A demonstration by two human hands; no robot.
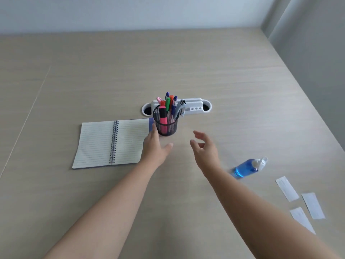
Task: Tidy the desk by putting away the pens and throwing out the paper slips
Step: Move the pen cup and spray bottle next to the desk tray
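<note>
Desk (205, 75): pale wood-grain surface, grey wall behind.

Pen holder (166, 121): black mesh cup, upright, near centre. Holds pens (169, 104) and markers in pink, orange, green and blue, all standing tips-down or caps-up; exact count cannot be told.

Cable tray (194, 107): white, oval-ended, set into the desk just behind the holder.

Notebook (112, 142): spiral-bound, lying open and flat, lined pages up, just left of the holder.

Left hand (155, 148): empty, fingers released and extended, resting over the notebook's right edge, fingertips just beside the holder's left wall; contact cannot be told.

Right hand (204, 149): empty, fingers loosely curled and spread, raised over the desk, right of the holder and apart from it.

Bottle (248, 168): clear with blue liquid, white cap, lying on its side right of the right hand.

Paper slips (302, 200): 3 white strips, flat on the desk at far right, near one another, beyond the bottle and well apart from both hands.
</note>
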